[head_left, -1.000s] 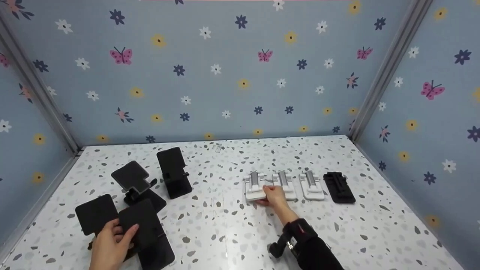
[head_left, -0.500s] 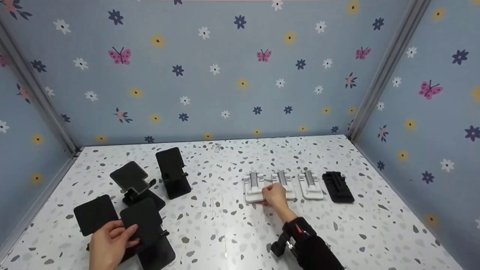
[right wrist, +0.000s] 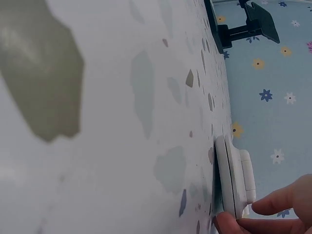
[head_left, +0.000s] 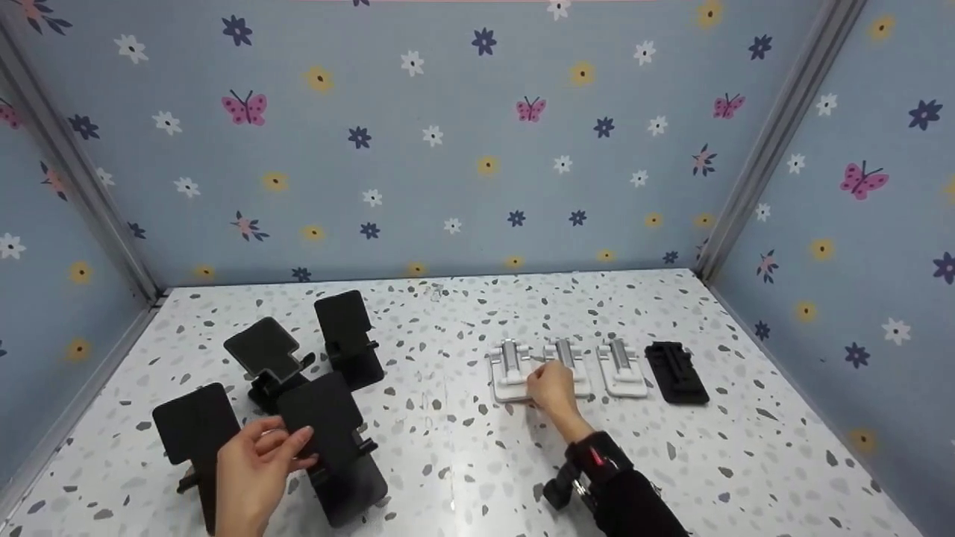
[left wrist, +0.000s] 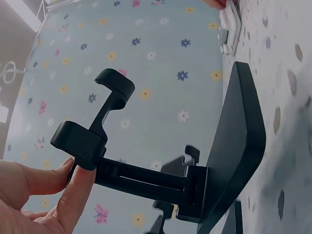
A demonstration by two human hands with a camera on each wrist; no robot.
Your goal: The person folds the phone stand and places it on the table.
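My left hand [head_left: 256,471] pinches the upper part of an unfolded black phone stand [head_left: 322,418]. The left wrist view shows thumb and fingers at the cradle end of this phone stand [left wrist: 146,180], its flat base close over the table. On the right side, my right hand [head_left: 554,389] holds the front corner of the leftmost folded white phone stand [head_left: 509,373], which lies nearly flat. Seen from the right wrist, thumb and fingertips sit around the edge of the white phone stand [right wrist: 231,180]. A second white phone stand [head_left: 567,358] is partly hidden behind this hand.
Three more unfolded black phone stands stand at left: one at the back [head_left: 347,335], one in the middle [head_left: 265,349], one at the front [head_left: 195,425]. Right of my right hand lie another folded white stand [head_left: 621,373] and a folded black one [head_left: 677,373]. Patterned walls enclose the speckled table [head_left: 440,477].
My left hand has moved the black phone stand rightward and slightly farther back, away from the front-left stand. The leftmost white phone stand, tilted up earlier under my right hand, now lies flatter.
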